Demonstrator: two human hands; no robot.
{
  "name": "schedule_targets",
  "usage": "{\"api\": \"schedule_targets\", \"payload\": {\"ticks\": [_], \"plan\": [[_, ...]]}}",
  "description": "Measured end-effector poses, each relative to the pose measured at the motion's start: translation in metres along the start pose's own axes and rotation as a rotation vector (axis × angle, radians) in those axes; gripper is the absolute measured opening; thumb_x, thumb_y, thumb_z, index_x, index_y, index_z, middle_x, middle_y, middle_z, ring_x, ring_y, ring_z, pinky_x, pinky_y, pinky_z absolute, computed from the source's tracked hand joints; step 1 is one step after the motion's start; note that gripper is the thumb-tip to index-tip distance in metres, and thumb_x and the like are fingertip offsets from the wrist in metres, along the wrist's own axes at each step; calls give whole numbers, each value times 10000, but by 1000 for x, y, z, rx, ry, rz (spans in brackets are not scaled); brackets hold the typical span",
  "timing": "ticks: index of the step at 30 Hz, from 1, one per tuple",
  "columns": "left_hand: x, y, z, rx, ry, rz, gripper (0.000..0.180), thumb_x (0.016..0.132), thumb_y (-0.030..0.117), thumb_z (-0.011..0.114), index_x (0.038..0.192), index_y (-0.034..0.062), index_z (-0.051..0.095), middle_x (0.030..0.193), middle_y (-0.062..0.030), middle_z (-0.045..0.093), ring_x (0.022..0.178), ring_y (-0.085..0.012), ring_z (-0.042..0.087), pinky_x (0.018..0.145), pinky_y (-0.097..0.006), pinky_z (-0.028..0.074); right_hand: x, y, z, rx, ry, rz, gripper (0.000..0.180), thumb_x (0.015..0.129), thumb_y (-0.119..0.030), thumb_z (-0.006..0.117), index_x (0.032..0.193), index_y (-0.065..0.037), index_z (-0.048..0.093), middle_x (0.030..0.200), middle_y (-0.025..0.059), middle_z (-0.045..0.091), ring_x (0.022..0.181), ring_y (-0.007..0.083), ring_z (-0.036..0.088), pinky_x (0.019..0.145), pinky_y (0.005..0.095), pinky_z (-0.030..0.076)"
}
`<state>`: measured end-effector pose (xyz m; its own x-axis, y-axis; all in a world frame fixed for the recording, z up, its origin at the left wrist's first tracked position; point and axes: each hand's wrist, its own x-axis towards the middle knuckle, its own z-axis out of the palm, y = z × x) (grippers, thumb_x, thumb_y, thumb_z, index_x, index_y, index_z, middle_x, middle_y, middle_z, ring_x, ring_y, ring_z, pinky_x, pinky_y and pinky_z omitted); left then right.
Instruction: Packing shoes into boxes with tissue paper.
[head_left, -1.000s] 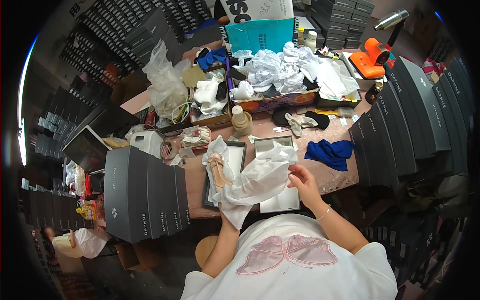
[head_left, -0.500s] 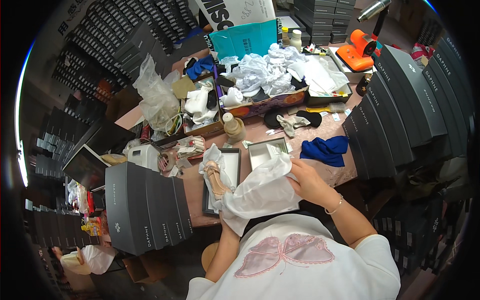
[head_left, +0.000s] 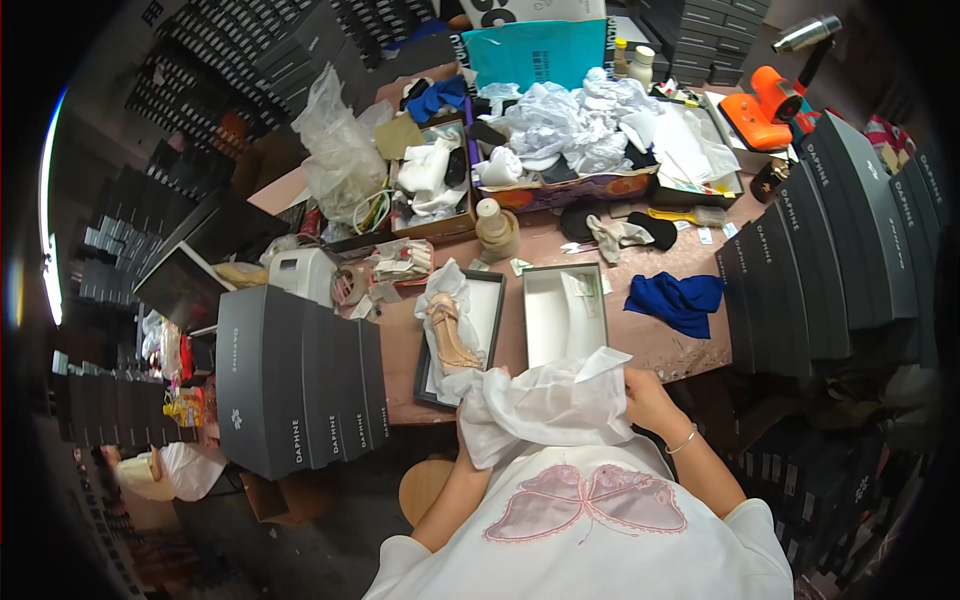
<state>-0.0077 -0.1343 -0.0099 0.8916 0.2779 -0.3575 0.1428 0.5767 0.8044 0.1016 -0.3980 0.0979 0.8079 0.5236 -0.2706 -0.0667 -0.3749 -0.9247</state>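
A white sheet of tissue paper (head_left: 560,405) is spread between my hands at the table's near edge. My right hand (head_left: 650,402) pinches its right side. Tissue covers most of my left hand (head_left: 464,438), which holds the paper's left side; its fingers are largely hidden. Just beyond it, a beige strappy sandal (head_left: 452,328) lies on crumpled tissue inside a dark-edged shoebox part (head_left: 487,310). To the right of that is another open shoebox part (head_left: 563,300) with a pale inside, its near end covered by the tissue I hold.
Dark shoeboxes stand stacked at left (head_left: 270,380) and right (head_left: 800,260). A blue cloth (head_left: 675,303) lies right of the open box. Farther back are a beige bottle (head_left: 497,232), a carton of crumpled paper (head_left: 560,190), a yellow-handled brush (head_left: 690,215) and an orange device (head_left: 765,110).
My right hand has moved lower and to the right, drawing the tissue toward me. More of the right-hand open box shows. The view has shifted slightly.
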Motion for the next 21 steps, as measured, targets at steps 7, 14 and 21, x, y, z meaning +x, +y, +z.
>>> {"api": "schedule_targets", "payload": {"ticks": [7,14,21], "plan": [[28,51,48,-636,-22,-374,386,971,323,508,1183,7,572,1083,-112,628,969,-212,625,876,-362,526,-15,19,-25,321,147,-79,258,810,24,621,1063,24,667,1100,89,652,998,161,607,865,284,480],[101,38,-4,-360,516,45,272,935,269,533,1057,34,597,1033,-82,628,957,-225,612,863,-362,516,-21,22,-62,546,461,-174,264,953,-114,556,1155,52,592,1036,58,646,938,120,628,824,253,516],[47,97,77,496,-53,645,208,984,174,454,872,20,539,953,-94,578,922,-236,580,870,-386,481,-23,62,-100,808,872,-57,259,977,-181,522,1151,7,564,1048,94,641,910,188,656,758,360,583]]}}
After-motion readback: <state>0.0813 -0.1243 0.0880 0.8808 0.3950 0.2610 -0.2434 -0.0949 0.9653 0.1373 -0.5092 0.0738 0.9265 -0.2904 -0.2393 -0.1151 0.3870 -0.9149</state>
